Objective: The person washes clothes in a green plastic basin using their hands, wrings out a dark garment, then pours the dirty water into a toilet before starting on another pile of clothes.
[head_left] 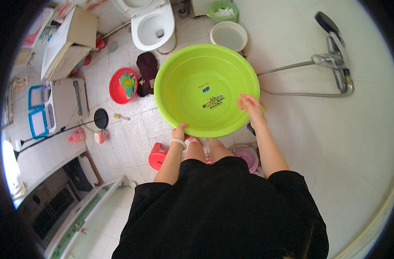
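A large lime-green plastic basin [175, 82] is in front of my legs, with a coloured printed patch on its inside bottom. Nothing lies in it. My left hand [179, 131], with a white band on the wrist, grips the near left part of its rim, thumb on top and the other fingers hidden below. At the right side of the basin, my right hand [251, 108] reaches over the rim. Its fingers are apart and extend over the inner wall; whether the palm touches the rim I cannot tell.
Beyond the basin are a white toilet [151, 32] and a white bucket [228, 36]. To the left are a red basin with cloth [123, 85], dark clothing [147, 71], and a washing machine [61, 103]. A red stool [157, 156] stands near my left leg; a shower [335, 60] hangs right.
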A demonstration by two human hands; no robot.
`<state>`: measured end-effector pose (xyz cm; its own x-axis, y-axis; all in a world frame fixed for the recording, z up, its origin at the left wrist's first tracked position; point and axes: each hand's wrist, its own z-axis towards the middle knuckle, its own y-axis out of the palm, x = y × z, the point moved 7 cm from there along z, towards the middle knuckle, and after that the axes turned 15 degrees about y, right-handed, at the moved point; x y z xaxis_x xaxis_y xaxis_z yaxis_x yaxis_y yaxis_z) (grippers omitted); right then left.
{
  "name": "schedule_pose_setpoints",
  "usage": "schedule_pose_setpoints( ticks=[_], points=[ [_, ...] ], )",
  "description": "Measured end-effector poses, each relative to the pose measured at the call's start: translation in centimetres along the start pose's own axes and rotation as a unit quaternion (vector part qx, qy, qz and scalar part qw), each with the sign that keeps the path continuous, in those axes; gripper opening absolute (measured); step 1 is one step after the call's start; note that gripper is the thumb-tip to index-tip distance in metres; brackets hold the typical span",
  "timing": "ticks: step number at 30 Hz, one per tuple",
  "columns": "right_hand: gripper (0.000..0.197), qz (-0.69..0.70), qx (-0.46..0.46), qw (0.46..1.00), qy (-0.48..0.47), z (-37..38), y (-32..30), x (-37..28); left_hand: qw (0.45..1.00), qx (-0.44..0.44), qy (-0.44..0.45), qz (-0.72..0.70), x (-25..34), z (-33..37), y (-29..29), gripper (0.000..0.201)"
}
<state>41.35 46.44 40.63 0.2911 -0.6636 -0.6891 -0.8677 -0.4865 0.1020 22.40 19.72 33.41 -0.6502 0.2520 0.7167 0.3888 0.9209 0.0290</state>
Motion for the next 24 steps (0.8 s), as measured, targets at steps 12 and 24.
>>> schedule_pose_setpoints(
  ticks=[12, 24],
  points=[
    [0.024, -0.092, -0.068, 0.993, 0.041, -3.6, 9.1, 15.7, 0.991, 0.095, 0.014, -0.097, -13.3, -4.9, -17.1, 0.032],
    [0.024, -0.136, -0.078, 0.987, 0.033, -1.0, 13.9, 26.5, 0.988, 0.135, 0.003, -0.078, -23.7, 4.3, -22.4, 0.035]
  ],
)
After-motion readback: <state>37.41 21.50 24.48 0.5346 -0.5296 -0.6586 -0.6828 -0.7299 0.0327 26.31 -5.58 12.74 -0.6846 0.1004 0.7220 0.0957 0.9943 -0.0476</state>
